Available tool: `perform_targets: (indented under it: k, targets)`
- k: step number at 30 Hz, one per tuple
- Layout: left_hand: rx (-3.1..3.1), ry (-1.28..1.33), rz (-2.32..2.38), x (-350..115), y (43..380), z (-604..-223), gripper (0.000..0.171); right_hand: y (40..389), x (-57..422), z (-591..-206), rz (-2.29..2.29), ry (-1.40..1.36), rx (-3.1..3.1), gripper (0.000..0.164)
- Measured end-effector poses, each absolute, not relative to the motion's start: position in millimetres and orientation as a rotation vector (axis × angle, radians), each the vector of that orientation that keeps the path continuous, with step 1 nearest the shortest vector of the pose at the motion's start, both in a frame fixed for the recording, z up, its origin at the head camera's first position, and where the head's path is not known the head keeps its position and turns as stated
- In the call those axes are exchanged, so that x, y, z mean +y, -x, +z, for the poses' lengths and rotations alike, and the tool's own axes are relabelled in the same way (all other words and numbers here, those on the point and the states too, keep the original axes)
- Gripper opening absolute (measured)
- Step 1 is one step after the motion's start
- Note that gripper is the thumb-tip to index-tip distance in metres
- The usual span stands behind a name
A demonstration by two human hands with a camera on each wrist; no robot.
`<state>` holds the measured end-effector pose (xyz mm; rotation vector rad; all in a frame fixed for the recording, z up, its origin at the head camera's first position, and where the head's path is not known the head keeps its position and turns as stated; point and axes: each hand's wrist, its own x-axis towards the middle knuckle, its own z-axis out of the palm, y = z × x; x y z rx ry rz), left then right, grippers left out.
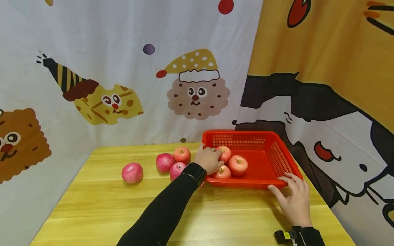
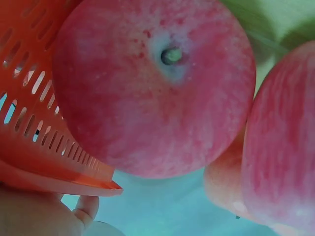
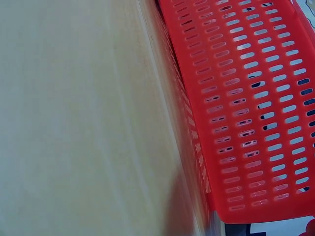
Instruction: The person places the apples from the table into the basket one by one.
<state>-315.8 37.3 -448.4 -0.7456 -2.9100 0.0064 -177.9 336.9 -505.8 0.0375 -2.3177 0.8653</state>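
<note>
A red slotted plastic basket [image 1: 257, 160] stands on the table. Three apples [image 1: 238, 165] sit in its left half. My left hand [image 1: 208, 160] reaches over the left rim, with finger and thumb tips against the back apple [image 1: 224, 153] in the basket; whether they pinch it cannot be told. In the left wrist view, part of this hand [image 2: 37, 214] shows along the rim. My right hand [image 1: 293, 198] grips the front right corner, thumb outside and fingers over the rim. The right wrist view shows the basket's slotted wall [image 3: 246, 113] but not the fingers.
Left of the basket, several apples lie on the wooden table [image 1: 92, 205]: a darker one [image 1: 165, 162], a lighter one [image 1: 182, 155], another partly behind my left wrist [image 1: 178, 170], and a lone one [image 1: 132, 172]. Printed curtains [image 1: 123, 41] hang behind and at right.
</note>
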Motion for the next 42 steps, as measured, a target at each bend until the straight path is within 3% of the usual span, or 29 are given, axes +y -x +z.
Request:
perform_targets:
  k: [10,15,20,28,42]
  targets:
    - [-2.839,0.782,-0.227,26,307,-445,0.042,172,338,-513,0.874,0.002,-2.326,0.046]
    - [-2.845,0.695,-0.529,-11,299,-436,0.04,173,339,-511,0.871,-0.012,-2.336,0.045]
    - [-2.893,0.69,-0.453,-52,283,-437,0.038,173,341,-507,0.877,-0.019,-2.333,0.044]
    - [-2.765,0.793,-0.033,-83,251,-460,0.056,177,343,-507,0.864,-0.035,-2.312,0.046]
    - [-3.022,0.637,-0.413,-116,214,-469,0.086,179,340,-509,0.882,-0.073,-2.305,0.045]
